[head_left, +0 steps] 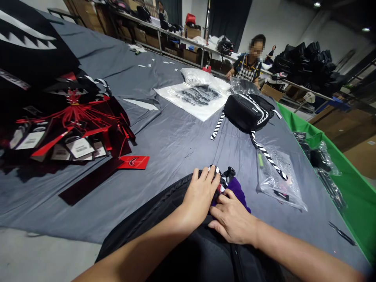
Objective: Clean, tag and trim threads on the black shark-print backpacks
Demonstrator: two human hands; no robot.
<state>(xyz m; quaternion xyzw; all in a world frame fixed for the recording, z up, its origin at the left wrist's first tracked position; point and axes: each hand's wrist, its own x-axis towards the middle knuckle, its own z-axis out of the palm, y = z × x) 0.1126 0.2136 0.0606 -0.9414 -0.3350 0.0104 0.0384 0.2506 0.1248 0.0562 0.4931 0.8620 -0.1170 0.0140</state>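
Shark-mouth bag (35, 41): seen in the upper left, black with white printed teeth, cut by the frame.
Hang tags (80, 147): bunched on red strings (73, 111) at the left, below that bag.
Dark glossy strip (91, 184): laid aslant below the tags on the grey-covered counter (176, 145).
Red card (134, 162): laid at the strip's upper right end.
Black backpack (205, 254): placed at bottom centre and cut by the lower edge; its long axis is pointed from there up toward the centre, and its bulk is found below the fingers, on the wearer's side.
White printed bag (195, 100): spread flat in the upper centre.
Left hand (200, 195): laid over the backpack's far edge with fingers stretched; whether that edge is gripped cannot be told.
Right hand (232, 217): set just beside it, lower right, fingers curled against the same far end; whether anything is pinched cannot be told.
Purple cloth (238, 192): bunched just beyond the right hand, the nearer of the two.
Second backpack (243, 113): laid in the upper right, two striped straps trailing.
Clear plastic bag (282, 180): laid below those straps.
Slim black tool (342, 234): left at lower right, beside green sheeting (358, 203).
Count: one strip, one loose card, two backpacks, one purple cloth, one slim tool; tags too overlapped to be counted.
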